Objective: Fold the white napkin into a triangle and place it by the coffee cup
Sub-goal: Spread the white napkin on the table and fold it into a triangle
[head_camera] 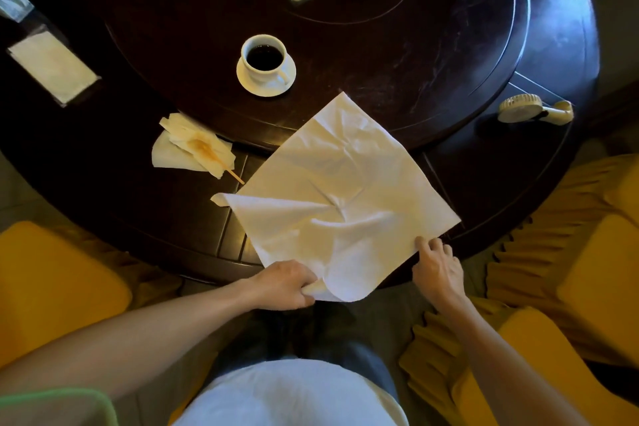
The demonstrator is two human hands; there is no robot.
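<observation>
Left hand (287, 284) grips the white napkin's (339, 183) near corner, right hand (437, 270) pinches its edge; far corner points toward the coffee cup (264, 59).

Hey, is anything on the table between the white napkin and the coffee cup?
Nothing visible. Only bare table lies between the napkin and the cup on its saucer. The crumpled tissues with the stick lie off to the left.

A white napkin (342, 190) is spread open, creased, on the dark round counter (449, 45). Its near corner is gripped by the left hand (285, 284); its right edge is pinched by the right hand (437, 264). A filled coffee cup (264, 59) is seen on a saucer (249, 83) beyond the napkin.
</observation>
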